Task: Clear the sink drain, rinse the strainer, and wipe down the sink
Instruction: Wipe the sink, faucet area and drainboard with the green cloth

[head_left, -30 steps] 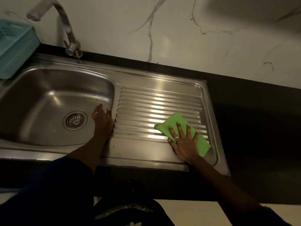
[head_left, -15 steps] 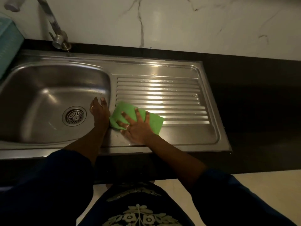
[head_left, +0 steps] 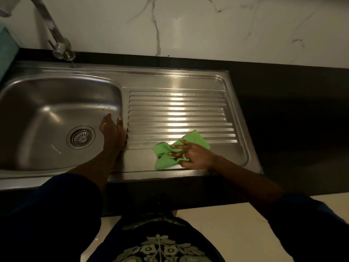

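Observation:
A stainless steel sink [head_left: 47, 103] has a round strainer [head_left: 81, 137] seated in its drain, and a ribbed drainboard [head_left: 179, 112] to the right. My left hand [head_left: 113, 133] rests flat on the ridge between the basin and the drainboard, fingers apart, holding nothing. My right hand [head_left: 192, 155] bunches a green cloth [head_left: 196, 138] on the near part of the drainboard, with its fingers curled into the fabric. The cloth is crumpled and lies partly under that hand.
A curved metal tap [head_left: 56, 40] stands at the back left. A teal basket [head_left: 5, 48] shows at the far left edge. Black countertop [head_left: 292, 120] runs to the right of the sink, below a white marble wall [head_left: 188, 25]. Small water drops dot the drainboard.
My right hand slid the cloth left to beside my left hand, then back right along the near drainboard. The cloth went from flat to bunched. My left hand stayed put.

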